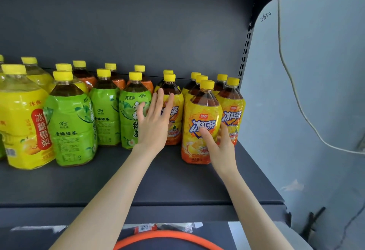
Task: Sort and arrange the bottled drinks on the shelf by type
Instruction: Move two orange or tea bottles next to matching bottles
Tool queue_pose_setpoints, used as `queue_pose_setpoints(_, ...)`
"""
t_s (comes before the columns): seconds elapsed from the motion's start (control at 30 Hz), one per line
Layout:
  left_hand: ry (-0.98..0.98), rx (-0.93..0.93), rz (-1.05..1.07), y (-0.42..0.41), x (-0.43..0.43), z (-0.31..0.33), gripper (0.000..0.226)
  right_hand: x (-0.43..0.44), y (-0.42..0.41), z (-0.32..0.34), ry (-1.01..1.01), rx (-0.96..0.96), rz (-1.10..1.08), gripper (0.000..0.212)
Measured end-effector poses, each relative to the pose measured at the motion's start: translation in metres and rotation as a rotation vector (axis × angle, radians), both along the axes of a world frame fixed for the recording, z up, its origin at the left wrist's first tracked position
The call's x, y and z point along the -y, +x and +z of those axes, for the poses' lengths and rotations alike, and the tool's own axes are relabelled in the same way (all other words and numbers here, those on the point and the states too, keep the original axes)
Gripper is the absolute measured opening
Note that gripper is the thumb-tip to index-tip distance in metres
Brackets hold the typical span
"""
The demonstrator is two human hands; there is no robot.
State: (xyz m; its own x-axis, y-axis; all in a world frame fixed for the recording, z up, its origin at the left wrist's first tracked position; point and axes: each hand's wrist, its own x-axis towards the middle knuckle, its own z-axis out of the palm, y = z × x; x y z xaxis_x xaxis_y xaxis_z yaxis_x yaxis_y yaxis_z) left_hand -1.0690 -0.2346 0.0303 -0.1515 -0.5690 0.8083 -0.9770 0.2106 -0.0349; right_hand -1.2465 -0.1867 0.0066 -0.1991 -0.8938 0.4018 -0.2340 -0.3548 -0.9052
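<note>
Gripped the front iced-tea bottle (pixel 201 115) low on its label with the right hand (pixel 219 143): thumb laid across the front of the label, fingers curled round the bottle's right side, tucked between it and the neighbouring iced-tea bottle (pixel 232 111). Had that bottle upright on the dark shelf (pixel 177 180), foremost of the yellow-labelled group near the shelf's right end, with the gripping hand below and to the right of its middle.

Held the left hand (pixel 153 123) open, fingers straight and slightly spread, palm toward the row, in front of the seam between the rightmost green-tea bottle (pixel 130 111) and another iced-tea bottle (pixel 173 95). Could not tell whether the palm touched either one. Gripped nothing with it.

Saw a narrow strip of bare shelf between that iced-tea bottle and the gripped one. Saw two more green-tea bottles (pixel 72 129) further left, then a big pear-drink bottle (pixel 19 111) at the left edge, and orange-labelled bottles (pixel 87 79) behind, all upright with yellow caps.

Noted a white cable (pixel 292 84) on the wall to the right and an orange hoop (pixel 167 235) below the shelf edge.
</note>
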Motion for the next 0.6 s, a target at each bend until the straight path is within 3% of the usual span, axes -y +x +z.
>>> queue_pose_setpoints(0.1,-0.046,-0.037,-0.080,0.006,-0.006,-0.014,0.060,0.001,0.000,-0.003,0.014,-0.018,-0.023,0.083)
queue_pose_setpoints(0.17,-0.002,-0.290,-0.261,0.005,-0.023,-0.020,0.032,0.002,0.000,-0.004,0.003,-0.066,-0.068,0.088)
queue_pose_setpoints(0.23,0.216,-0.574,-0.489,-0.004,-0.045,-0.016,0.032,0.001,-0.001,-0.003,-0.018,-0.091,-0.087,0.085)
queue_pose_setpoints(0.3,0.469,-0.711,-0.661,-0.016,-0.060,-0.016,0.043,-0.002,-0.002,-0.002,-0.027,-0.108,-0.092,0.081)
queue_pose_setpoints(0.37,0.570,-0.738,-0.738,-0.027,-0.065,-0.020,0.057,-0.003,-0.004,-0.002,-0.036,-0.108,-0.085,0.075)
queue_pose_setpoints(0.43,0.534,-0.694,-0.700,-0.032,-0.065,-0.024,0.064,-0.007,-0.008,-0.002,-0.034,-0.112,-0.076,0.069)
queue_pose_setpoints(0.53,0.484,-0.665,-0.662,-0.043,-0.066,-0.023,0.058,-0.015,-0.021,0.000,-0.019,-0.102,-0.072,0.066)
queue_pose_setpoints(0.6,0.465,-0.649,-0.655,-0.055,-0.066,-0.021,0.051,-0.021,-0.034,0.001,-0.019,-0.083,-0.075,0.049)
